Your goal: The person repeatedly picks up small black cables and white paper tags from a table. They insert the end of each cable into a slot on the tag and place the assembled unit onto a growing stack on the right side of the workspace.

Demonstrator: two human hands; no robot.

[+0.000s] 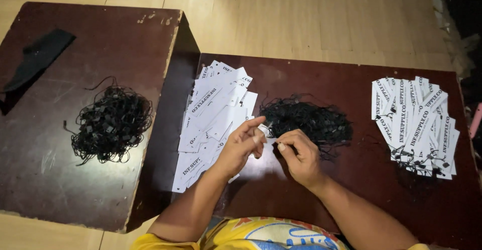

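Observation:
My left hand (242, 144) and my right hand (299, 155) meet over the dark red board (321, 84), fingertips close together. Between them they pinch a white paper tag (264, 129) and a thin black string; the exact grip is hard to see. Just behind the hands lies a tangled heap of black strings (307, 119). Left of my left hand spreads a loose pile of white printed tags (213, 112). At the far right sits a second pile of white tags (416, 122) with black strings attached.
A second dark board (75, 179) lies at the left, raised and overlapping the first, bearing another bundle of black strings (111, 123) and a black cloth piece (37, 56). Light wooden floor surrounds both boards. A pink object (476, 119) shows at the right edge.

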